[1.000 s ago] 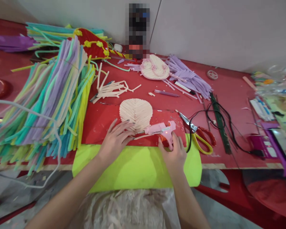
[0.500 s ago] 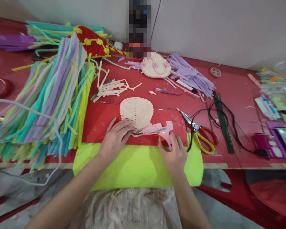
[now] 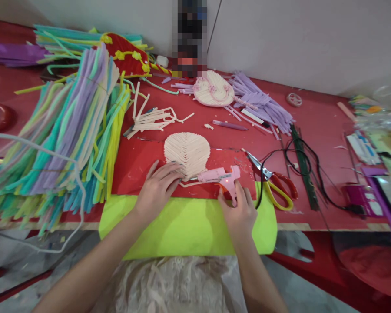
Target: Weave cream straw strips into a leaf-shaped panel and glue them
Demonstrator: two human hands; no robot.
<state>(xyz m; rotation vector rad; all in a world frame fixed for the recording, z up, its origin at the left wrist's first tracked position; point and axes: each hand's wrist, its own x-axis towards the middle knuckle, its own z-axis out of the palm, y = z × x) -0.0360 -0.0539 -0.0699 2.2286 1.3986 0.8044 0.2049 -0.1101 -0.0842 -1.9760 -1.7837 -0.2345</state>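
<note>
The left forearm (image 3: 96, 256) slants in from the near left toward the middle, while the right forearm (image 3: 256, 265) rises more steeply from the near right. The left hand (image 3: 154, 189) is palm down, fingers extended toward the far right; whether thumb and fingertips pinch is hard to tell. The right hand (image 3: 239, 208) curls in a grip.

No readable lettering or numbers.
</note>
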